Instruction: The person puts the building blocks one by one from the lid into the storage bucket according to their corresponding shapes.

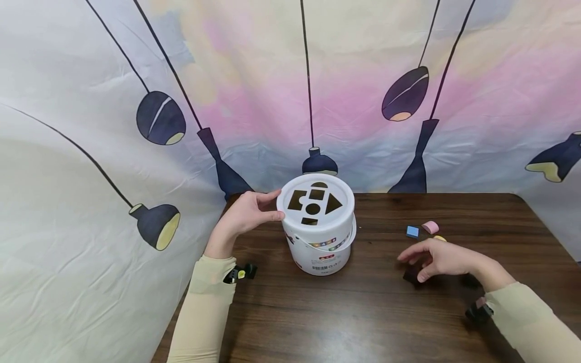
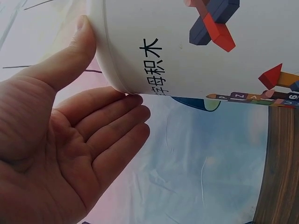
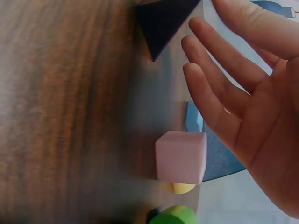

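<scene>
Head view: left hand (image 1: 247, 212) touches bucket (image 1: 320, 229) rim.

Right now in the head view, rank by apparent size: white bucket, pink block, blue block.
1. white bucket, by far the largest.
2. pink block.
3. blue block.
The two blocks look close in size and lie side by side at similar depth; pink appears only slightly larger, so that order is unsure.
</scene>
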`<state>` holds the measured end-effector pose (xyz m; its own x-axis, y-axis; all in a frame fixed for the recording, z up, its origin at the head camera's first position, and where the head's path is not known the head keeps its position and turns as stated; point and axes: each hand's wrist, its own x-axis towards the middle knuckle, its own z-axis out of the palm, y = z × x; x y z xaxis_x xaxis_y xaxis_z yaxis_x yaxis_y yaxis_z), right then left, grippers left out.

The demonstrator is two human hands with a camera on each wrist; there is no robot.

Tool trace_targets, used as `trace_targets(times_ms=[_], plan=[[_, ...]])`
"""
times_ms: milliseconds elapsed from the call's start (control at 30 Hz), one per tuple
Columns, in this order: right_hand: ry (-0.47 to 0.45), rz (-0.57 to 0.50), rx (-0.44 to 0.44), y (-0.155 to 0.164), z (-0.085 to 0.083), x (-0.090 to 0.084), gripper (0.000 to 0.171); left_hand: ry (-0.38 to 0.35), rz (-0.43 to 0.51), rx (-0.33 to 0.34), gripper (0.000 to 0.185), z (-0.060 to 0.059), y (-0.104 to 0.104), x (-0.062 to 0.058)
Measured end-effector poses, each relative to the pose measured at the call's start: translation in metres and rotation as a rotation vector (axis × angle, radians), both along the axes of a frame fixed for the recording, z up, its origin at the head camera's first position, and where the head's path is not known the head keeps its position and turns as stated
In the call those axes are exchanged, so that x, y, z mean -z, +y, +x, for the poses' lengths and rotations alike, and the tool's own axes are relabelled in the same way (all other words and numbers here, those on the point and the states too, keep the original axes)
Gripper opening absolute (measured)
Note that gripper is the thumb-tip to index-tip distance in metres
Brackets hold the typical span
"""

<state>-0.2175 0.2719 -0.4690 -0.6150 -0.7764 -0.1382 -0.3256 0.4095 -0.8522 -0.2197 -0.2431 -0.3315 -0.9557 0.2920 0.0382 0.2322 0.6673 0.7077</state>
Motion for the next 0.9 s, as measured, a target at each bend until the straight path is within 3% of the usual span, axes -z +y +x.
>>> trace_targets(times_ms=[333,900], plan=[[-0.038,0.012,0.001,0.002,0.002,0.010,0.050,0.000,0.011,-0.003,0.071,-0.001,0.000,0.001],[0.104,0.071,-0.032,-0.004,0.001,0.012,0.033,0.005,-0.006,-0.002,0.071,-0.002,-0.001,0.002]])
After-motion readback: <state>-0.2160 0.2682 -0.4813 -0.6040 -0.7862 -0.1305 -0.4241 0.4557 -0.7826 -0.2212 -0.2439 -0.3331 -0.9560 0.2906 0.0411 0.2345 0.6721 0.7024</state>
